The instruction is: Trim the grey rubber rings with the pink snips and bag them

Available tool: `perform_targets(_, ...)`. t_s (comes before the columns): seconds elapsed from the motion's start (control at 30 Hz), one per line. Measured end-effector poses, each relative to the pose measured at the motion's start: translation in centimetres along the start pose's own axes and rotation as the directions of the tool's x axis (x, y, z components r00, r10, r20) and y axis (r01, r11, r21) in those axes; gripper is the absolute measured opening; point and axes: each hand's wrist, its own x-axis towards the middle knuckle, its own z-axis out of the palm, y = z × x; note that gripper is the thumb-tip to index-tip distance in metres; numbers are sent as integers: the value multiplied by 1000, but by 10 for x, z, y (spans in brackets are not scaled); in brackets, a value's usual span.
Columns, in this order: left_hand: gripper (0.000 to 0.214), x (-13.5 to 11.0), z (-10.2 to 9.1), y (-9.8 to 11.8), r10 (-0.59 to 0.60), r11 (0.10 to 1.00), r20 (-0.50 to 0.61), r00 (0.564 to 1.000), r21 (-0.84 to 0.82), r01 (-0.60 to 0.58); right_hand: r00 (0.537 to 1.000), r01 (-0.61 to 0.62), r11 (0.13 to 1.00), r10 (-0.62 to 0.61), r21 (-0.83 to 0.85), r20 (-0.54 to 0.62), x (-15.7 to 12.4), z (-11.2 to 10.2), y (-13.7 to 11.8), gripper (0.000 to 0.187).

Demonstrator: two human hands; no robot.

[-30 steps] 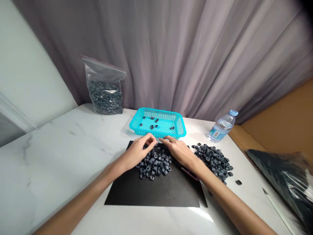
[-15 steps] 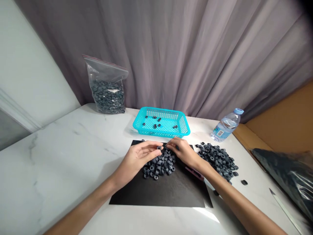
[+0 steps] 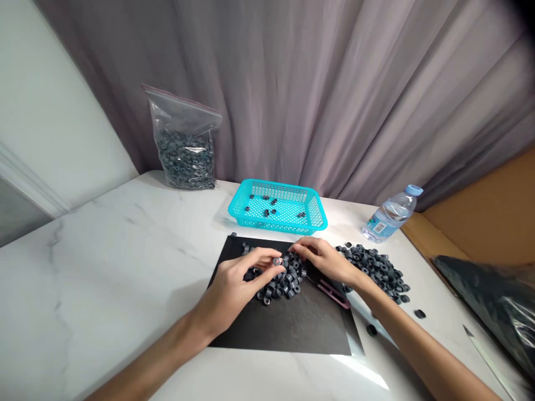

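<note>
On the black mat: grey rings lay heaped.
Left hand: pinched one ring.
Right hand: fingers curled, touching the heap.

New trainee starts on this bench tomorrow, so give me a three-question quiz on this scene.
1. True or false: the turquoise basket already holds a few dark rings.
2. What does the left hand pinch at its fingertips?
A. a bottle cap
B. a single ring
C. a knife
3. Which side of the black mat is the second loose heap on?

Key: 1 true. 2 B. 3 the right, on the white table, near the water bottle.
</note>
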Motion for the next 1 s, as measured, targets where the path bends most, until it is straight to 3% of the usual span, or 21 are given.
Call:
perform_targets(0.07,17,0,0,0,73,996,2,997,52,-73,1000,-7,1000,7,6,0,-1,0,2,31)
perform_targets(0.13,12,1,0,0,77,994,-17,997,78,-75,1000,-12,1000,12,10,1,-2,1,3,26)
perform_targets(0.23,10,6,1,1,-98,995,-32,995,-3,98,1000,-13,1000,13,4,-10,-3,2,2,24)
perform_targets(0.3,16,10,0,3,-252,950,46,967,-179,256,999,-7,1000,7,-3,-31,-3,2,1,23)
perform_targets(0.43,24,12,-1,12,-429,691,255,867,-526,496,999,5,1000,-4,12,-54,-3,3,0,21)
perform_targets(0.53,24,11,0,15,-463,474,339,819,-686,552,998,-4,998,8,65,-61,-3,3,1,24)
perform_targets(0.63,21,9,3,15,-461,355,378,803,-751,557,998,-19,989,29,145,-62,-2,4,4,30)
perform_targets(0.8,20,10,4,14,-437,356,364,822,-770,530,995,-35,964,59,262,-84,-1,4,3,36)
perform_targets(1.0,23,9,4,13,-408,453,339,848,-731,511,991,-47,942,86,332,-106,-2,0,-9,36)
